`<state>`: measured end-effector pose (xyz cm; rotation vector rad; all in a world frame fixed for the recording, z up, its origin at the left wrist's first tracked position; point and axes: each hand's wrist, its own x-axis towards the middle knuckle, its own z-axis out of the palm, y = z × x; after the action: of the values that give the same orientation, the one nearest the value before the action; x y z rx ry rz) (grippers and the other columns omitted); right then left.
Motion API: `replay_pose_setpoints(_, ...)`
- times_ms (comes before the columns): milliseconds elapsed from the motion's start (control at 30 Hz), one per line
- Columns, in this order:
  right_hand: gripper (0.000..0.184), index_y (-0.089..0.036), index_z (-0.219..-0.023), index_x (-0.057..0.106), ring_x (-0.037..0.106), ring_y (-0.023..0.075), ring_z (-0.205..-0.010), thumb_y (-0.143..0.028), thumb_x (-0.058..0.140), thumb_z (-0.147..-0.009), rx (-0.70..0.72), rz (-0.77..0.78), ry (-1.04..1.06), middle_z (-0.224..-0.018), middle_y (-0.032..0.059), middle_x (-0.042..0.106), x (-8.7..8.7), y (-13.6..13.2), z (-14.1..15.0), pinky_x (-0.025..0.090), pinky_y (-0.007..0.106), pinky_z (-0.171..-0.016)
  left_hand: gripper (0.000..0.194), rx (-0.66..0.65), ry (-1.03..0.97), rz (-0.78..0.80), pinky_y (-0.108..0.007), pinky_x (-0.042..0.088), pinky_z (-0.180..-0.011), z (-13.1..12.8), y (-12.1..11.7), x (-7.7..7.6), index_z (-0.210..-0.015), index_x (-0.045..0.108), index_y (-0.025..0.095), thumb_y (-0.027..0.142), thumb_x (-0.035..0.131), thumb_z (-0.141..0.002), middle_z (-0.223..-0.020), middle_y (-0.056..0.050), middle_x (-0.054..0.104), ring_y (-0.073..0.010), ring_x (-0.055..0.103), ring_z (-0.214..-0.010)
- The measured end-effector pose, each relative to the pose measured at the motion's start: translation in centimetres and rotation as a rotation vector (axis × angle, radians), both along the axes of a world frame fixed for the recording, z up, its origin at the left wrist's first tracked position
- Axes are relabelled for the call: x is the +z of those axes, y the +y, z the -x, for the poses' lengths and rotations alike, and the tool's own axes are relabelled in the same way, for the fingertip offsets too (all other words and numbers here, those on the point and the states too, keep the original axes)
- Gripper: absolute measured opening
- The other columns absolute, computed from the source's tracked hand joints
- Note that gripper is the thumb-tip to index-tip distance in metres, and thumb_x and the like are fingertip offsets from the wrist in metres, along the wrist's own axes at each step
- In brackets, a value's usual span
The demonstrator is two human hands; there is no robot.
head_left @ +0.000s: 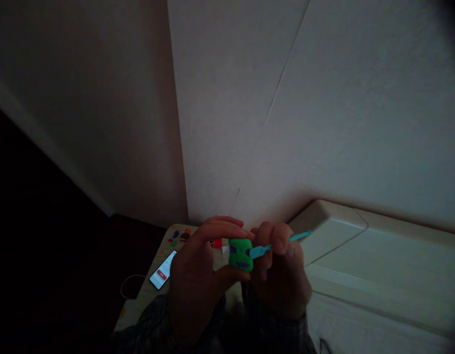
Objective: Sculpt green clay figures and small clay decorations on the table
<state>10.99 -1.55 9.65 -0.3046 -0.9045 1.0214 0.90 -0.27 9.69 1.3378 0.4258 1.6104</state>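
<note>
My left hand (pixel 198 275) is raised in front of me, its thumb and fingers pinching a small green clay figure (pixel 241 254) with dark purple marks like eyes and a mouth. My right hand (pixel 281 273) is closed around a thin light-blue modelling tool (pixel 282 242). The tool's flat tip touches the right side of the green figure, and its handle sticks out up and to the right. Both wrists wear dark patterned sleeves.
Below the hands stands a small pale table (pixel 146 290) with a lit phone (pixel 163 270), a white cable (pixel 129 285) and several small coloured clay bits (pixel 183 236). A white bed or cabinet edge (pixel 360 246) lies to the right. Walls fill the upper view; the room is dim.
</note>
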Motion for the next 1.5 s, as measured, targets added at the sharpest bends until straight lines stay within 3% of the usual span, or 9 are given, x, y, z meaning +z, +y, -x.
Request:
replay_pose_setpoints(167, 0.018, -0.025, -0.075, 0.060, 0.034, 0.0087, -0.041, -0.032, 0.054, -0.090, -0.067, -0.013, -0.044, -0.054, -0.0069, 0.045, 0.17, -0.24, -0.25, 0.033, 0.022, -0.043, 0.023, 0.033, 0.048, 0.005, -0.032, 0.050, -0.088, 0.18, -0.05, -0.49, -0.098, 0.071, 0.026, 0.028, 0.075, -0.076, -0.097, -0.002, 0.069, -0.0206, 0.062, -0.099)
replay_pose_setpoints(433, 0.018, -0.025, -0.082, 0.065, 0.038, 0.0096, -0.045, -0.029, 0.051, -0.093, -0.116, -0.067, -0.083, -0.059, -0.0054, 0.052, -0.09, -0.23, -0.24, 0.037, 0.025, -0.046, 0.026, 0.014, 0.041, -0.001, -0.029, 0.050, -0.083, 0.26, 0.10, -0.40, -0.096, 0.071, 0.025, 0.029, 0.079, -0.071, -0.095, -0.003, 0.067, -0.0201, 0.061, -0.095)
replay_pose_setpoints(667, 0.019, -0.023, -0.081, 0.067, 0.041, 0.0099, -0.048, -0.027, 0.053, -0.092, -0.173, -0.058, -0.107, -0.057, -0.0046, 0.053, -0.51, -0.11, -0.23, 0.033, 0.024, -0.042, 0.023, 0.009, 0.046, -0.011, -0.028, 0.049, -0.082, 0.24, 0.33, -0.47, -0.093, 0.071, 0.025, 0.029, 0.079, -0.072, -0.093, -0.001, 0.065, -0.0184, 0.060, -0.092)
replay_pose_setpoints(1167, 0.019, -0.023, -0.084, 0.066, 0.041, 0.0114, -0.049, -0.026, 0.050, -0.093, -0.083, -0.115, -0.117, -0.057, -0.0046, 0.052, -0.54, -0.06, -0.25, 0.035, 0.025, -0.046, 0.026, -0.005, 0.026, 0.000, -0.027, 0.049, -0.080, 0.12, 0.14, -0.17, -0.088, 0.071, 0.023, 0.035, 0.082, -0.067, -0.083, -0.001, 0.067, -0.0173, 0.061, -0.087)
replay_pose_setpoints(1500, 0.018, -0.025, -0.081, 0.065, 0.042, 0.0116, -0.048, -0.029, 0.052, -0.092, -0.153, -0.090, -0.149, -0.056, -0.0048, 0.051, -0.66, -0.12, -0.35, 0.037, 0.025, -0.048, 0.026, -0.030, 0.002, 0.027, -0.027, 0.048, -0.085, 0.11, 0.13, -0.64, -0.091, 0.070, 0.023, 0.030, 0.081, -0.069, -0.089, 0.000, 0.068, -0.0164, 0.061, -0.089)
